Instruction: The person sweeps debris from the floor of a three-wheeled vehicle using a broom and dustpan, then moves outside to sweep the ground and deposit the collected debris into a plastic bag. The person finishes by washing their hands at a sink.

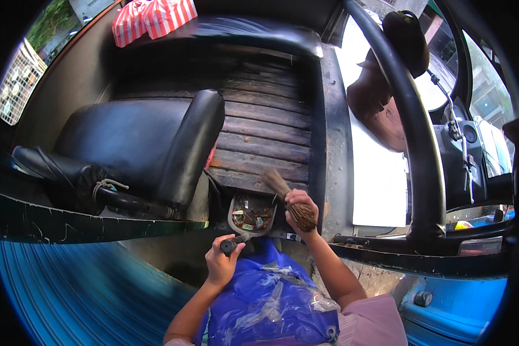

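My left hand [219,264] is closed around the dark handle of a dustpan [231,221], which is held at the near edge of a slatted wooden floor [265,144]. Small litter [252,215], with bits of paper or wrapper in it, lies inside the pan. In my right hand [303,202] is a short hand broom [275,181], gripped round its bound bundle. Its bristles point away from me and to the left, over the boards just beyond the pan. A few small brown specks are scattered on the slats.
A black padded seat [127,130] stands left of the floor. Striped red and white bags [154,20] rest on the far bench. A thick black pole [412,109] rises on the right, with handlebars [457,130] beyond. Blue corrugated metal [69,288] is at near left.
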A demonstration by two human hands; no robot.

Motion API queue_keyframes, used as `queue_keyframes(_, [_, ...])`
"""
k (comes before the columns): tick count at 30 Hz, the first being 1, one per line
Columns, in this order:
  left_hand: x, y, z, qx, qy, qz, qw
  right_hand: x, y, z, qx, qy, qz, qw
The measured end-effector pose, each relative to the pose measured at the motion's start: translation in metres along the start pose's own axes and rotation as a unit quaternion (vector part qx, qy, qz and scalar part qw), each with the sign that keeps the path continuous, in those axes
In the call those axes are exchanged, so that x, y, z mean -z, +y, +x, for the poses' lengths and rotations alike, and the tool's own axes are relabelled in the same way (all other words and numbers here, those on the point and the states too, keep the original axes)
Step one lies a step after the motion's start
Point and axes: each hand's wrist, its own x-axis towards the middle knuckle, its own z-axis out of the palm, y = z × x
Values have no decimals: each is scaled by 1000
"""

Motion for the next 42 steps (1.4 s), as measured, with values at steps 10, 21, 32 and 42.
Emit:
queue_keyframes(10, [-12, 0, -3, -5, 29, -8, 1000, 9, -17, -17, -57, -32, 110, 992])
queue_keyframes(21, [-16, 2, 2, 5, 28, 8, 1000, 23, 3, 2, -72, -40, 123, 989])
queue_keyframes(32, [-21, 6, 8, 8, 16, 17, 1000, 12, 23, 25, -28, -46, 112, 992])
queue_keyframes(42, [-23, 9, 8, 23, 17, 12, 1000, -28, 63, 132, 43, 48, 125, 990])
